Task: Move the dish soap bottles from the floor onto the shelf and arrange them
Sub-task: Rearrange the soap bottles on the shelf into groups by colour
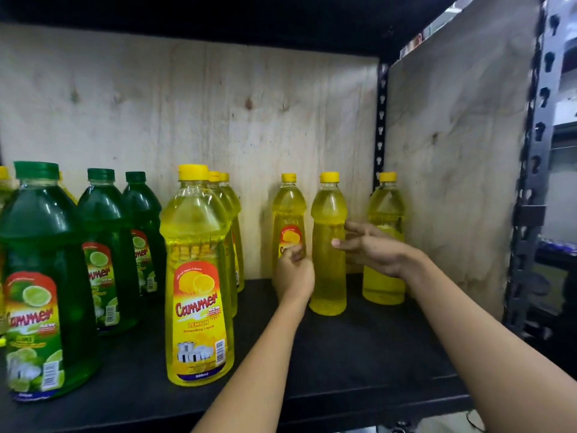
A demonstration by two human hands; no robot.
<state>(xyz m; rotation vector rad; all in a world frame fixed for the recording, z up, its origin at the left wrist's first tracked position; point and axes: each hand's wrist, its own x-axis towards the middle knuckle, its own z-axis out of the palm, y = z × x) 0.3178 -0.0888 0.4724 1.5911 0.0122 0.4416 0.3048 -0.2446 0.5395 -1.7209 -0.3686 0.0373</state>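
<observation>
Many green and yellow plastic soap bottles already stand on the black shelf (pixel 359 364); the left hand (pixel 293 270) and right hand (pixel 371 248), fingers loosely spread and gripping nothing, flank a slim yellow bottle (pixel 328 245), apparently straightening it.

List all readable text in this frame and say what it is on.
"Cammer", "NEW", "LEMON", "Dishwashing Liquid", "900ml": front yellow bottle.
"Cammer", partly cut off: front green bottle.
Partial "mmer": second green bottle.
Other labels, fine print and barcodes: too blurred or hidden.

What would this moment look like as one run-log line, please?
phase: arranging | left hand: at labelled bottle | right hand: open by middle bottle
</observation>
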